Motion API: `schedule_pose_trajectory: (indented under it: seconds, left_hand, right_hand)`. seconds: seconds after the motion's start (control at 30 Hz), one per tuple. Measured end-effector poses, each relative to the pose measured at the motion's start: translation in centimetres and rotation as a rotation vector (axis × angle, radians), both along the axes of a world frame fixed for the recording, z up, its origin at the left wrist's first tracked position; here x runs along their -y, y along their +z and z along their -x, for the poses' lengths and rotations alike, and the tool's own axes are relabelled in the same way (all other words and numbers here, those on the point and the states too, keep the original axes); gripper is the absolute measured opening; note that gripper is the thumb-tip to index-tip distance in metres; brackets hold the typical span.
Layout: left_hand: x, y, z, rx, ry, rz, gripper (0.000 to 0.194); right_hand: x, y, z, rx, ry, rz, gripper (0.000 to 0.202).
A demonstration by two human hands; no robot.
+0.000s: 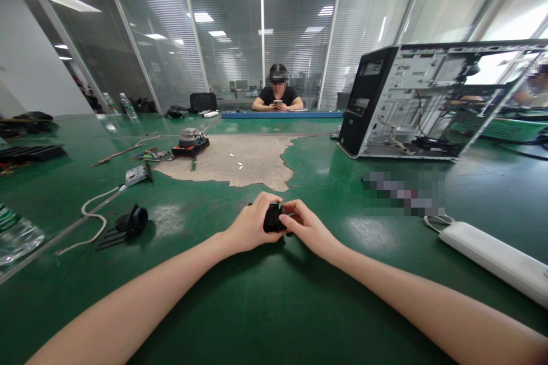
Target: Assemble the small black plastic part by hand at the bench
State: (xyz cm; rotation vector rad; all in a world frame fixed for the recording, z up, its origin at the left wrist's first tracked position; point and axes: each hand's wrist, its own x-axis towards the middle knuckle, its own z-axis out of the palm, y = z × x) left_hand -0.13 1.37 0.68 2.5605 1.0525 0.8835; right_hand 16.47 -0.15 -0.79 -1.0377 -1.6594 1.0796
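Note:
A small black boxy part (272, 218) is held just above the green table (240, 308), in front of me. My left hand (256, 219) is closed round its left side, thumb over the top and fingers underneath. On its right side, my right hand (302, 221) pinches it between thumb and fingers. Much of the part is behind my fingers, so I cannot tell its exact kind. To the left lies another black plastic piece (132, 221) with a round opening and long prongs.
An open computer case (372, 100) stands at the right, behind a white power strip (492, 256). Left of centre are a silver-topped device (191, 141), circuit boards (154, 155), a metal box (137, 173) with a cable, and a plastic bottle (19, 234). A person (278, 94) sits opposite with a phone.

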Motion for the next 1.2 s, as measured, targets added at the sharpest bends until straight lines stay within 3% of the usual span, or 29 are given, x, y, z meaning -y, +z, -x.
schedule_pose_trajectory:
  seconds: [0.3, 0.6, 0.83, 1.2]
  left_hand:
    - [0.16, 0.07, -0.04, -0.004, 0.012, 0.008, 0.055]
    - [0.1, 0.08, -0.01, -0.014, 0.007, 0.003, 0.054]
    - [0.18, 0.15, -0.02, -0.009, 0.01, 0.017, 0.055]
    - [0.18, 0.03, -0.01, 0.016, 0.01, 0.018, 0.055]
  right_hand:
    - [0.39, 0.58, -0.07, -0.046, -0.018, -0.132, 0.012]
    - [0.12, 0.44, 0.01, -0.001, 0.011, 0.019, 0.019]
    - [0.46, 0.66, -0.1, -0.027, -0.003, -0.134, 0.012]
    - [0.26, 0.62, 0.11, 0.013, 0.014, -0.004, 0.016]
